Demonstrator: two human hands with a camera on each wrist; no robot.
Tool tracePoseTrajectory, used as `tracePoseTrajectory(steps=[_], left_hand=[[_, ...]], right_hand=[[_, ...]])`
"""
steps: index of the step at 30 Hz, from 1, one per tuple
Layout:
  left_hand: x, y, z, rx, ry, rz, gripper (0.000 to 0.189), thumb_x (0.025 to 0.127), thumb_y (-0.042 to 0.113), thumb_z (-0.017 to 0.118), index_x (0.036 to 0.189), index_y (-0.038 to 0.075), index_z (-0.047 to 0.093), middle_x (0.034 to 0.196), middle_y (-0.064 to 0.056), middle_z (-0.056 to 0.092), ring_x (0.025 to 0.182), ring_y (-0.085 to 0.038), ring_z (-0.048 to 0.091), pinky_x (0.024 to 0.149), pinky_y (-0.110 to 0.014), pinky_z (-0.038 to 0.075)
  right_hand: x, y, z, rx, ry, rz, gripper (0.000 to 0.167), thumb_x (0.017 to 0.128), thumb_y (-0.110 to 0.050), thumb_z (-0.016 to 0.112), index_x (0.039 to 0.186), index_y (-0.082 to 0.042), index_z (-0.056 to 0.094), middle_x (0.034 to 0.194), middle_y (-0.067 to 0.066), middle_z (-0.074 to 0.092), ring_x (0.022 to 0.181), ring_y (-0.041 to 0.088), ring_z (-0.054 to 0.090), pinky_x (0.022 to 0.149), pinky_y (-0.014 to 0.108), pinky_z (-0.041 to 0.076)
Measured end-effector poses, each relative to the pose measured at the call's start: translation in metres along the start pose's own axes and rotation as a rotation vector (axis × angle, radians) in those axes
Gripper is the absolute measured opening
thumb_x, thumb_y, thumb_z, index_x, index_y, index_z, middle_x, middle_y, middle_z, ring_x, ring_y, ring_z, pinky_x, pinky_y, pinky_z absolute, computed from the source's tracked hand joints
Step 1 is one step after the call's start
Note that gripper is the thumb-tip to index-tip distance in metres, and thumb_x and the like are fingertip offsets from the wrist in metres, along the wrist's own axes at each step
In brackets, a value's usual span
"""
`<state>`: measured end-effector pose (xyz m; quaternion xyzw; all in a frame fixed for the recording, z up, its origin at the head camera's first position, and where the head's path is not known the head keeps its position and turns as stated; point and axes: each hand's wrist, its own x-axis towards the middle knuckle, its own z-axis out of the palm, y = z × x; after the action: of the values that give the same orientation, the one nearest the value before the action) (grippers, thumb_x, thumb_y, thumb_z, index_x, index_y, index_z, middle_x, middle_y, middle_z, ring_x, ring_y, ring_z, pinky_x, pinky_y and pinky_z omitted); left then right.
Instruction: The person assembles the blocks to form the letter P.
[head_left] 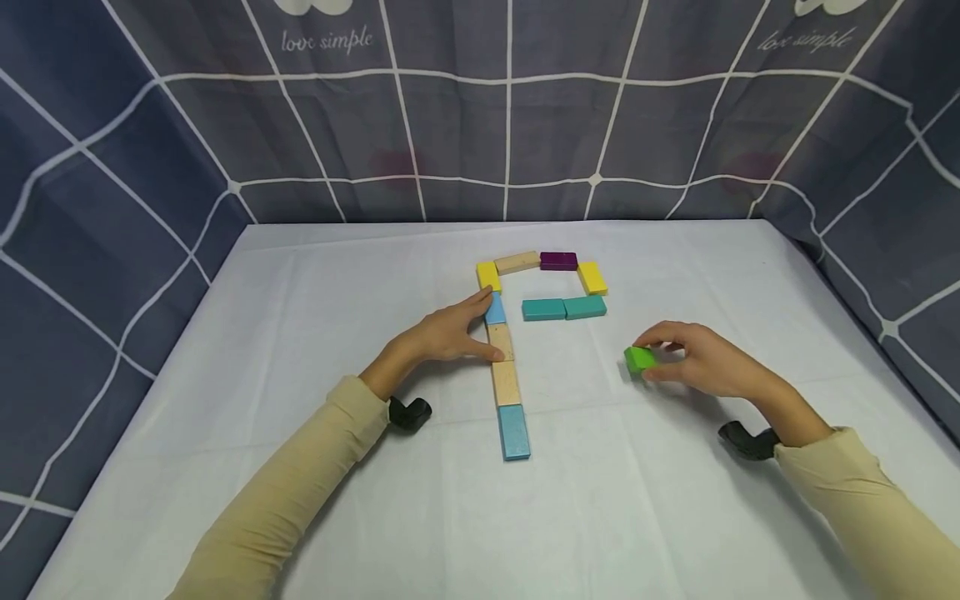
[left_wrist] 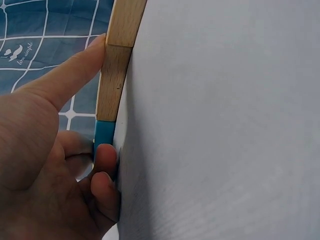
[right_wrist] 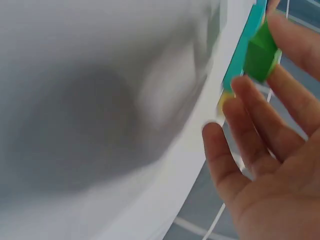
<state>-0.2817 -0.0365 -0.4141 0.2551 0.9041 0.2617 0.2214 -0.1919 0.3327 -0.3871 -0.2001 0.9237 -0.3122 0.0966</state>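
Note:
Between the thumb and fingertips of my right hand (head_left: 708, 358) is a small green block (head_left: 639, 360), pinched to the right of the laid-out blocks. In the right wrist view the green block (right_wrist: 261, 52) shows above the white surface, with the other fingers spread. My left hand (head_left: 450, 331) lies along the left side of a column of blocks. Its thumb touches a plain wooden block (head_left: 500, 336), and its fingertips rest by a blue block (head_left: 496, 310) and a yellow block (head_left: 488, 276). Below are another wooden block (head_left: 506, 383) and a light blue block (head_left: 513, 432).
From the column's top, a wooden block (head_left: 517, 262), a purple block (head_left: 558, 261) and a second yellow block (head_left: 592, 278) curve right. Two teal blocks (head_left: 543, 310) lie end to end beneath. A white cloth (head_left: 337, 517) covers the table; dark checked curtains (head_left: 450, 125) surround it.

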Motion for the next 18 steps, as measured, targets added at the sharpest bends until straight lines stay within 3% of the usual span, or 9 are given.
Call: tracePoseTrajectory(steps=[9,18], left_hand=[[0.0,0.001,0.0,0.0,0.001,0.002,0.11,0.08,0.057,0.076,0.159,0.011,0.014,0.165,0.005,0.003,0.149,-0.015,0.007,0.119,-0.038,0.015],[0.0,0.0,0.0,-0.002,-0.001,0.004,0.11,0.08,0.056,0.076,0.158,0.011,0.014,0.165,0.005,0.002,0.149,-0.015,0.007,0.119,-0.038,0.014]], right_hand=[[0.042,-0.017,0.014,-0.008,-0.016,0.005,0.037,0.085,-0.01,0.077,0.119,0.002,0.067,0.118,0.014,0.066,0.113,0.034,0.056,0.097,0.055,0.044],[0.058,-0.015,0.018,-0.03,0.021,0.022,0.039,0.087,-0.009,0.074,0.122,0.005,0.064,0.126,0.021,0.062,0.122,0.039,0.051,0.1,0.057,0.042]])
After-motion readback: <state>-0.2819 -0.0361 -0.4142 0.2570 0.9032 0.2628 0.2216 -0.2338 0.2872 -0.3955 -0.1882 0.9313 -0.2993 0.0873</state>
